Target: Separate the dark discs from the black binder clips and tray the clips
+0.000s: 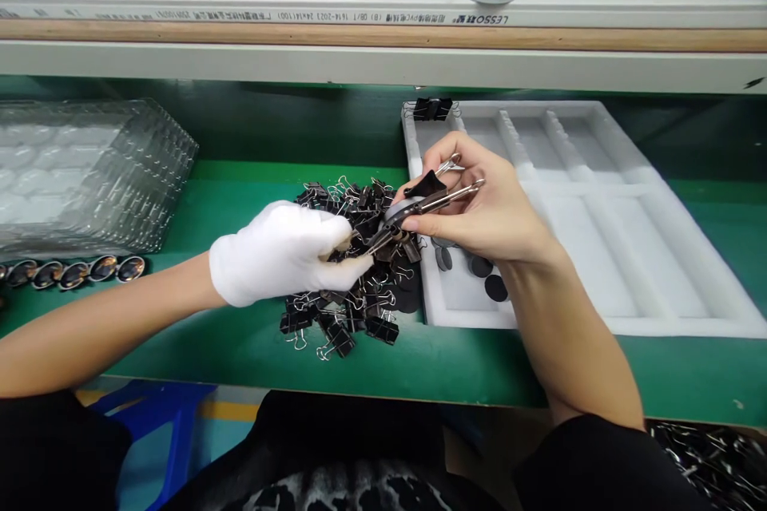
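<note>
My left hand [291, 249], in a white glove, pinches the wire handles of a black binder clip [382, 236]. That clip sits at the near-left edge of a small round grey-and-black piece [396, 211]. My bare right hand [479, 204] is closed around the round piece, with another black binder clip [428, 185] and its silver handles between the fingers. The fingers partly hide how the clips grip the rim. Below both hands lies a heap of black binder clips [335, 333] on the green table [240, 347].
A white divided tray [644, 255] lies at right, with black discs [496, 287] in its near-left part and binder clips [432, 109] at its far-left corner. Clear plastic trays [89, 176] are stacked at left, behind a row of round shiny parts [73, 274]. A shelf edge [329, 64] crosses behind.
</note>
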The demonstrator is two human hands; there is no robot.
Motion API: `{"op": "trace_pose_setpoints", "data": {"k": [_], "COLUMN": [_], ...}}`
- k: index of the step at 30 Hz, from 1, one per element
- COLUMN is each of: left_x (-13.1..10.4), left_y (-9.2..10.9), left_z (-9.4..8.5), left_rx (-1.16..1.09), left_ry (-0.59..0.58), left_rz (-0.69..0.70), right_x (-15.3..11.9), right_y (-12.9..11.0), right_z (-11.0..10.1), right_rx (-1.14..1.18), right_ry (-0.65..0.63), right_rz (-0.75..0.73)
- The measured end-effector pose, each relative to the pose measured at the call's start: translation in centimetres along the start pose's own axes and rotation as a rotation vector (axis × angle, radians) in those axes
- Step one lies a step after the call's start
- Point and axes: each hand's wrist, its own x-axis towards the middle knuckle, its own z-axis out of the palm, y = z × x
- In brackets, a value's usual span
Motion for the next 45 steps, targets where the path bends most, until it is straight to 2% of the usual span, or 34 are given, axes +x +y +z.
{"op": "trace_pose_setpoints", "data": {"k": [2,3,5,8,10,12,15,18,21,26,31,35,38,40,42,44,45], "left_x": [0.2,0.3,0.6,1.1,1.5,1.8,2.0,1.8,1.7,1.9,1.9,1.9,2.1,2.2,1.8,0.6,-0.2], "left_y": [-0.2,-0.3,-0.2,0.2,0.4,0.5,0.0,-0.4,-0.4,0.1,0.4,0.2,-0.5,-1.1,-1.8,-2.6,-3.0], "left_z": [-0.6,-0.8,-1.0,-0.6,-0.4,-0.4,-0.6,-0.5,-0.2,0.0,0.1,0.6,0.9,0.8,0.4,-0.2,-0.4], "left_rx": [-0.044,-0.138,-0.485,-1.043,-1.186,-1.161,-0.986,-0.846,-0.788,-0.769,-0.722,-0.691,-0.725,-0.726,-0.653,-0.516,-0.443], "left_ry": [-0.032,-0.051,-0.114,-0.342,-0.395,-0.263,0.002,0.112,0.117,0.114,0.132,0.114,0.053,-0.023,-0.085,-0.094,-0.085], "left_rz": [-0.089,-0.143,-0.277,-0.494,-0.599,-0.641,-0.596,-0.548,-0.527,-0.520,-0.528,-0.521,-0.525,-0.493,-0.423,-0.382,-0.388], "right_x": [0.2,0.3,0.4,0.3,0.0,-0.4,-0.7,-0.7,-0.6,-0.6,-0.4,-0.4,-0.4,-0.3,0.5,2.1,3.3], "right_y": [0.3,0.5,0.8,0.9,0.3,-0.6,-1.8,-2.0,-1.5,-1.1,-1.2,-0.6,-0.4,-0.6,-0.8,-0.4,0.1], "right_z": [0.1,0.1,0.1,-0.2,-0.7,-1.3,-1.7,-0.6,1.2,2.3,2.1,2.1,2.2,1.7,0.1,-2.6,-4.3], "right_rx": [0.029,0.050,0.075,0.006,-0.111,-0.218,-0.227,-0.160,-0.143,-0.089,-0.035,-0.031,-0.076,-0.233,-0.463,-0.681,-0.771], "right_ry": [0.016,0.022,0.021,-0.069,-0.130,-0.164,-0.179,-0.099,0.006,0.071,0.067,0.024,0.001,-0.061,-0.120,-0.093,-0.032], "right_rz": [-0.038,-0.074,-0.186,-0.325,-0.336,-0.260,-0.061,0.136,0.268,0.252,0.222,0.255,0.263,0.209,0.118,0.069,0.083]}}
